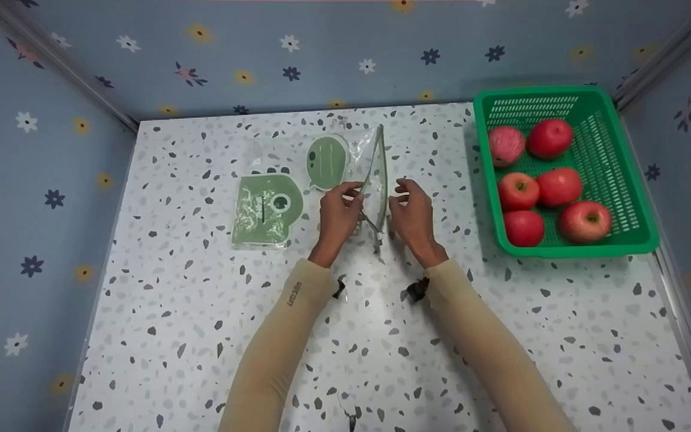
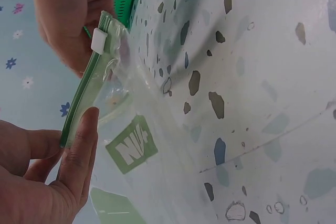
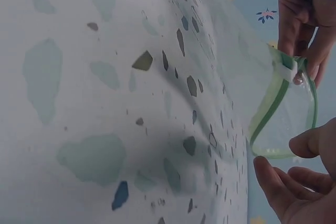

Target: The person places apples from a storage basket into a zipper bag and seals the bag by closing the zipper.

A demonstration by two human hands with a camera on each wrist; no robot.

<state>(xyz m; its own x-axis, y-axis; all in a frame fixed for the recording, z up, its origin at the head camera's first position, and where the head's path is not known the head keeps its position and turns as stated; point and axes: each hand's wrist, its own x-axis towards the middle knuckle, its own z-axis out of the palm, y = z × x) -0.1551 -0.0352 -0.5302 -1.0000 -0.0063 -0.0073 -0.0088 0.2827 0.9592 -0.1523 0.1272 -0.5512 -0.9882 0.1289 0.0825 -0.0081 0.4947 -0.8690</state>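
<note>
A clear zip bag (image 1: 267, 219) with a green dinosaur-head print lies flat at its left part, while its green-edged mouth stands raised and parted between the hands. My left hand (image 1: 341, 213) pinches one side of the mouth with thumb and fingers. My right hand (image 1: 414, 216) is at the other side, fingers bent and spread, with thumb and fingertips (image 3: 268, 174) right at the green edge and a gap between them. The white slider (image 2: 98, 40) sits at one end of the zip strip (image 3: 270, 103). A green square label (image 2: 131, 144) shows on the clear plastic.
A green plastic basket (image 1: 567, 249) with several red apples (image 1: 585, 222) stands at the right of the speckled white table (image 1: 159, 360). Flower-patterned blue panels (image 1: 333, 54) border the table at the back and on both sides.
</note>
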